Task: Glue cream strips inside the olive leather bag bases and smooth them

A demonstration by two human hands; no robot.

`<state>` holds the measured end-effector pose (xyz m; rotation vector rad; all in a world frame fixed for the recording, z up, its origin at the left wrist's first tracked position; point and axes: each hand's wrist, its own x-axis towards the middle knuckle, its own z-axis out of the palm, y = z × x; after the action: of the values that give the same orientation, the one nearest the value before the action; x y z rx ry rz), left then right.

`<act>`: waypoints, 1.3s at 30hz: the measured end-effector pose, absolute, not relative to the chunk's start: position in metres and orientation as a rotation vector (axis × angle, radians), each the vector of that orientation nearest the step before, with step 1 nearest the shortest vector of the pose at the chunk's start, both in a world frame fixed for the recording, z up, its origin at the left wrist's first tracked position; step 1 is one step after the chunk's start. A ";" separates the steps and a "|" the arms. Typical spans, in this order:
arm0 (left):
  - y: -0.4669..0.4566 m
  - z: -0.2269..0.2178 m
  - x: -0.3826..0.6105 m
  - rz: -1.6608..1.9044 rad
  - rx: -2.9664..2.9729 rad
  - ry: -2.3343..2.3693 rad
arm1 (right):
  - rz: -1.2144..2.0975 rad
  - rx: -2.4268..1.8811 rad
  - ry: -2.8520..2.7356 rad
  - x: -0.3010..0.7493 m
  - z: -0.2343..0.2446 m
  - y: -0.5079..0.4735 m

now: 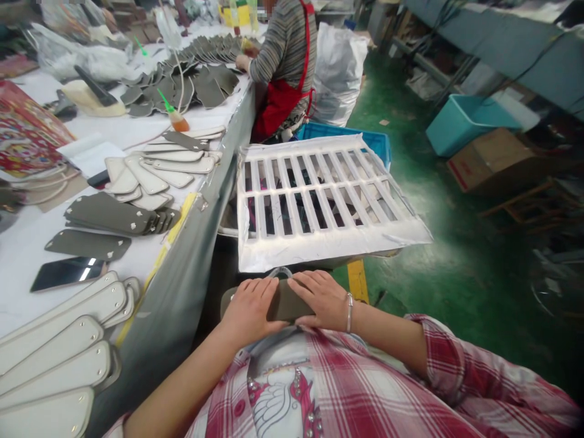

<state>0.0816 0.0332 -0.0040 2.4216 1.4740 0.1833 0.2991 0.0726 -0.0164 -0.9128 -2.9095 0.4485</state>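
My left hand (250, 307) and my right hand (322, 297) both press down on a flat grey-olive leather piece (285, 302) held close to my chest. Fingers of each hand lie over its top face and curl round its edges. A clear loop shows just beyond the piece. A silver bracelet sits on my right wrist. The piece's left end pokes out past my left hand.
A white slatted rack (319, 201) stands just ahead over a blue crate (378, 143). The worktable (182, 255) at left carries stacks of grey and cream leather pieces (114, 216), a phone (66, 272) and glue bottles (176, 118). Another person in a red apron (285, 61) works at the far end.
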 end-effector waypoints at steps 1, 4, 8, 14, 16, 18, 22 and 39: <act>0.033 -0.004 0.082 0.181 2.424 1.470 | 0.430 -0.905 -2.917 0.299 -0.016 0.072; 0.033 -0.002 0.083 0.175 2.434 1.466 | 0.398 -0.880 -2.938 0.300 -0.013 0.072; 0.032 -0.003 0.082 0.205 2.446 1.474 | 0.429 -0.832 -2.931 0.303 -0.012 0.072; 0.024 -0.006 0.077 0.425 2.632 1.387 | 0.468 -0.787 -2.880 0.307 -0.014 0.075; 0.021 -0.007 0.075 0.466 2.715 1.288 | 0.489 -0.780 -2.871 0.307 -0.014 0.077; 0.021 -0.008 0.074 0.439 2.749 1.198 | 0.509 -0.774 -2.874 0.307 -0.014 0.079; 0.026 -0.007 0.076 0.386 2.690 1.157 | 0.538 -0.778 -2.891 0.306 -0.013 0.082; 0.037 -0.029 0.103 0.515 2.719 1.206 | 0.891 -1.391 -2.024 0.328 -0.022 0.087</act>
<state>0.1032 0.0371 -0.0289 2.7190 1.2056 0.5151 0.3276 0.0868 -0.0220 -1.3911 -2.0238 0.8914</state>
